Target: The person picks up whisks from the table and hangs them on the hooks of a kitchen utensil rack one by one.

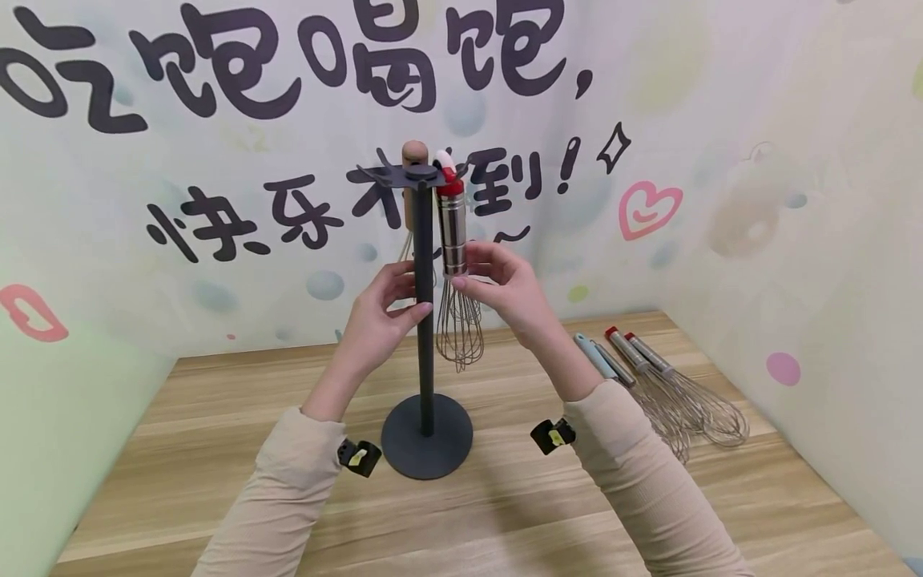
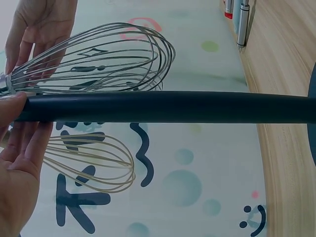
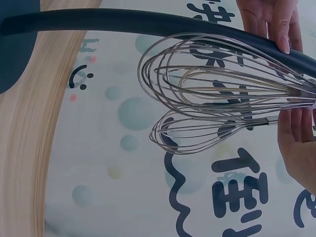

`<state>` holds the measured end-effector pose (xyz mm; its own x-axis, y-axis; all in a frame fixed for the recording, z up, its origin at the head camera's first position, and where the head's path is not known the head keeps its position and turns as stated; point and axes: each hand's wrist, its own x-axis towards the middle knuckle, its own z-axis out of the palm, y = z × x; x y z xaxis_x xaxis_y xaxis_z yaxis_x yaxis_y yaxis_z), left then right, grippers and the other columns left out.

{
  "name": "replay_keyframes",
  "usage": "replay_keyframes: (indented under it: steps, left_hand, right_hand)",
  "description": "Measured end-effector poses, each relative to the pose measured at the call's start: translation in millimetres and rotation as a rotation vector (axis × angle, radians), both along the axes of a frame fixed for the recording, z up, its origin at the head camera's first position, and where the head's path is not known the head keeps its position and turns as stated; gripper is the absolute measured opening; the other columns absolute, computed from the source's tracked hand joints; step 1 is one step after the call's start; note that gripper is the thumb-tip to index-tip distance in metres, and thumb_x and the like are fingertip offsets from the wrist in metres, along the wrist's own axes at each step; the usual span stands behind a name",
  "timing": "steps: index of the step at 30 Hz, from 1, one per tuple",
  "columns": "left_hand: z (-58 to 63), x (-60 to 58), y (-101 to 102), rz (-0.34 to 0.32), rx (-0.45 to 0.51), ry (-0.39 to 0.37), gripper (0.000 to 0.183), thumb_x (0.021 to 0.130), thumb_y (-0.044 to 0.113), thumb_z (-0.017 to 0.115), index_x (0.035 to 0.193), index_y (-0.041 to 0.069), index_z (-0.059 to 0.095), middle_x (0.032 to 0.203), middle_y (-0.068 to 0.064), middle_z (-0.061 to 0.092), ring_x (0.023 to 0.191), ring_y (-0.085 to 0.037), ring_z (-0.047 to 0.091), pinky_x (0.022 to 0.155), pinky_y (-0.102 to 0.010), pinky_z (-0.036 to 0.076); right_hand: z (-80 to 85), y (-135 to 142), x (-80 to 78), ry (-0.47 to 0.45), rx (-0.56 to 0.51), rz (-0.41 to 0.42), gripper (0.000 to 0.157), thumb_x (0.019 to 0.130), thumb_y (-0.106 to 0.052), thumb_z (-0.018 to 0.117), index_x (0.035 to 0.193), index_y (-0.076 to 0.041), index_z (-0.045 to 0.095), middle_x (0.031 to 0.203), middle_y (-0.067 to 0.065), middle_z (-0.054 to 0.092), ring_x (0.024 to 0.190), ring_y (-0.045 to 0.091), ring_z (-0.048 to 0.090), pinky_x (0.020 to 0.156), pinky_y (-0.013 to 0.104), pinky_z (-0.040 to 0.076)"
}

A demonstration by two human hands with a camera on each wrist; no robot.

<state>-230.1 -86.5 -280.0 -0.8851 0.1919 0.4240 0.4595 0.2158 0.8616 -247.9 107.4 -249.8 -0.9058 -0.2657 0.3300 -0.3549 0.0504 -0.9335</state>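
Note:
My left hand [image 1: 376, 320] grips the dark pole [image 1: 425, 361] of an upright rack, thumb in front and fingers behind. My right hand [image 1: 510, 295] holds the lower handle of a steel whisk [image 1: 453, 228] between thumb and fingers. This whisk hangs wires down under the rack's hooked top [image 1: 421, 172], its red end by the hooks. A wooden-handled whisk [image 1: 414, 151] hangs behind the pole, and its pale wires [image 2: 98, 160] show in the left wrist view. In the right wrist view a smaller whisk [image 3: 197, 133] is behind the steel one; its handle is mostly hidden.
The rack's round base [image 1: 427, 449] stands on the wooden table [image 1: 195, 465]. Several whisks [image 1: 649, 361] lie at the table's right side, partly behind my right sleeve. A printed wall cloth [image 1: 548, 216] rises behind the table.

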Motion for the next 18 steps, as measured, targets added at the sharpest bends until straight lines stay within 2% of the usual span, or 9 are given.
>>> replay_keyframes:
  steps: [6,12,18]
  left_hand:
    - [-0.6,0.4,-0.1,0.005,0.009,0.027,0.052,0.087,-0.002,0.064,0.135,0.002,0.044,0.128,-0.022,0.058,0.117,-0.033,0.057,0.096,-0.042,0.053]
    - [-2.6,0.2,-0.4,0.026,0.0,0.055,0.052,0.086,-0.001,0.066,0.134,0.002,0.046,0.13,-0.019,0.056,0.114,-0.033,0.058,0.092,-0.038,0.055]
    - [-2.8,-0.2,0.3,0.024,0.001,0.063,0.053,0.086,-0.001,0.066,0.135,0.003,0.045,0.131,-0.018,0.055,0.114,-0.032,0.058,0.092,-0.04,0.055]
  right_hand:
    - [-1.8,-0.2,-1.8,0.001,0.003,0.007,0.046,0.088,0.0,0.062,0.132,0.0,0.05,0.121,0.013,0.057,0.109,0.017,0.055,0.088,0.024,0.051]
    - [-4.3,1.4,-3.9,0.005,-0.01,0.004,0.045,0.088,0.0,0.061,0.131,0.002,0.051,0.112,0.004,0.061,0.106,0.013,0.055,0.086,0.022,0.05]
    - [-6.4,7.9,-6.3,0.015,-0.022,-0.009,0.042,0.088,0.0,0.061,0.129,0.002,0.052,0.103,-0.004,0.06,0.1,0.01,0.056,0.082,0.017,0.05]
